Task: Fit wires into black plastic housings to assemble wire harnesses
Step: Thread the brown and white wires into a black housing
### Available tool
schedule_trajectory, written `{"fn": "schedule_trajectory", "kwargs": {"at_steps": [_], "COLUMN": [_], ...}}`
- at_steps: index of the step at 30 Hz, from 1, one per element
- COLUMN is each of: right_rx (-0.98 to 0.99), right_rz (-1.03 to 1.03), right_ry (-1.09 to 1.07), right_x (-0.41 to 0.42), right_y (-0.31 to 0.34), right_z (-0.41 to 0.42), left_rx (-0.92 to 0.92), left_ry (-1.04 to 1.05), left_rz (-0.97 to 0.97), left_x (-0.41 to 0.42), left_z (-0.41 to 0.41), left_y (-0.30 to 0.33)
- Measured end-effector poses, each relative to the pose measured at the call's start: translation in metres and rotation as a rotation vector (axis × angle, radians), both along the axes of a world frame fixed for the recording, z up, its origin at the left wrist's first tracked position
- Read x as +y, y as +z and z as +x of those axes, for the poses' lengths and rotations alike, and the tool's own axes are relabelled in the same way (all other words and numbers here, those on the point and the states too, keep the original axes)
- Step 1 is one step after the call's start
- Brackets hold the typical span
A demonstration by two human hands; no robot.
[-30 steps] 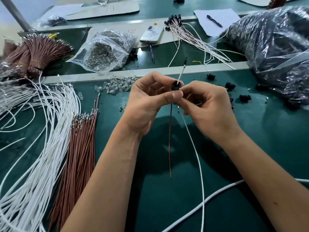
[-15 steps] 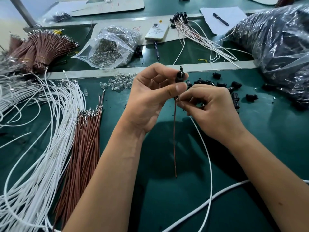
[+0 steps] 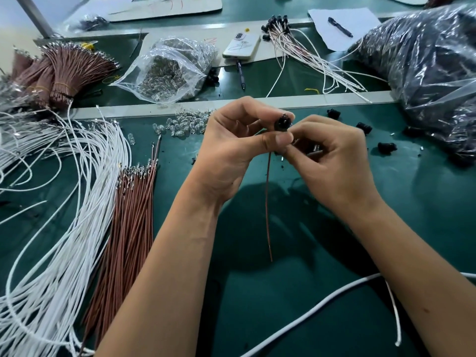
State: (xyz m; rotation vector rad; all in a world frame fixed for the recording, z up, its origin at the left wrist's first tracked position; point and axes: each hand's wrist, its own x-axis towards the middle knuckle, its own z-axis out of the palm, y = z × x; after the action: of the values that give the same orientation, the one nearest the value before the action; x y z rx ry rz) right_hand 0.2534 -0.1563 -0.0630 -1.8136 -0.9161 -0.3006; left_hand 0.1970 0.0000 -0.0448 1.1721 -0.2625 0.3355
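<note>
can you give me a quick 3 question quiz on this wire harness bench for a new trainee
1. True or false: the left hand pinches the black housing.
2. Which wire hangs from the housing down toward the mat? A white, B brown, C yellow.
3. Fill in: the phone lies to the ___ of the clear bag of bulbs.

Key: 1 true. 2 B, the brown wire. 3 right.
</note>
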Motion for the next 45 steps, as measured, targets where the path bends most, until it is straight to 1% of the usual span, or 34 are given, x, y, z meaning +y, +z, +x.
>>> {"fn": "schedule_trajectory", "kwargs": {"at_steps": [4,10,22,31,38,41,45], "right_rx": [-0.058,-0.068,-0.073,-0.020,-0.086,-0.098,-0.067], "right_rz": [0.007,-0.036,-0.048,-0.084,-0.076,-0.094,-0.022], "right_ry": [-0.026,-0.012,-0.023,0.024,-0.017,0.005,0.052], "right_x": [-0.0012,-0.0008,-0.0025,-0.0057,-0.0044,-0.0048,-0.0078], "right_y": [0.0020,0.0010,0.0015,0.0002,0.0018,0.0027,0.0057], "right_z": [-0.0002,-0.0015,0.0006,0.0062,0.0038,0.0009,-0.0013], "left_rx": [0.005,0.012,-0.007,-0.026,-0.021,-0.027,-0.037], "left_ry": [0.000,0.005,-0.055,-0.114,-0.117,-0.113,-0.099], "left_rz": [0.011,-0.034,-0.032,-0.021,-0.070,-0.078,-0.069], "left_x": [0.0009,-0.0015,-0.0024,-0.0074,-0.0062,-0.0056,-0.0035], "left_z": [0.0006,0.0005,0.0014,0.0028,0.0023,0.0018,0.0017], "left_y": [-0.0013,-0.0020,-0.0039,-0.0047,-0.0042,-0.0035,-0.0019]}}
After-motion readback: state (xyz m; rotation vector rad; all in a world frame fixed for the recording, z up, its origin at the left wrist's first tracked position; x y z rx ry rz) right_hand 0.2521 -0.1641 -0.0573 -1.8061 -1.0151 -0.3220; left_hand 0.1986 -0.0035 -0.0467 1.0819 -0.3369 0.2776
